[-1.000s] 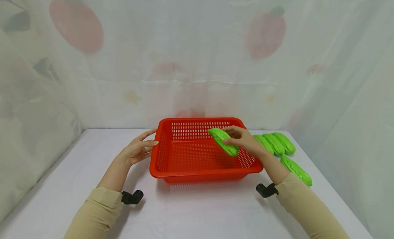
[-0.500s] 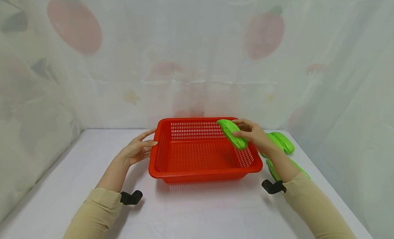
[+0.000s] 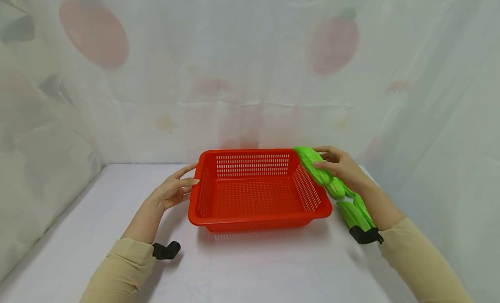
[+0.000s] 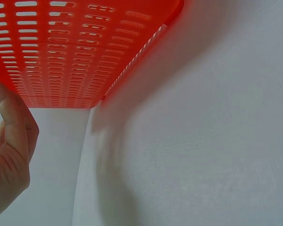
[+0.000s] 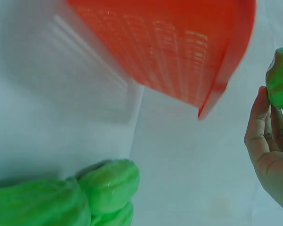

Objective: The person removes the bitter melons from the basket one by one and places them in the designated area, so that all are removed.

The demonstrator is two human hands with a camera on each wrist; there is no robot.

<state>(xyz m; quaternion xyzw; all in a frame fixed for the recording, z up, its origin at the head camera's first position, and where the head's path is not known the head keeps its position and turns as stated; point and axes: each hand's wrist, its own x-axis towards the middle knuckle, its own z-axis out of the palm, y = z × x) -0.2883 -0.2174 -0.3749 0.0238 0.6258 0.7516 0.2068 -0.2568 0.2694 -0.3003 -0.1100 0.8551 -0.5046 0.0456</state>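
In the head view a red plastic basket [image 3: 258, 217] with slotted walls stands mid-table. My left hand [image 3: 173, 191] grips its left rim; the left wrist view shows that hand [image 4: 12, 136] beside the slotted wall [image 4: 66, 56]. A bright green, ridged toy bitter melon [image 3: 312, 166] is pinched between the thumb and fingers of my right hand [image 3: 340, 165], raised over the basket's right rim. Fingertips hold the bitter melon [image 5: 280, 80] from below in the right wrist view. More bitter melons [image 3: 351, 214] lie on the table under my right forearm, partly hidden.
The white-covered table [image 3: 250, 268] runs up to a pale printed curtain [image 3: 242, 77] at the back. Hanging cloth also closes in both sides. A black camera mount [image 3: 365, 235] sits on my right wrist, another mount [image 3: 166, 251] on my left.
My right hand has carried the bitter melon rightward and slightly up, from above the basket's inside to its right rim. The left hand and basket have hardly moved.
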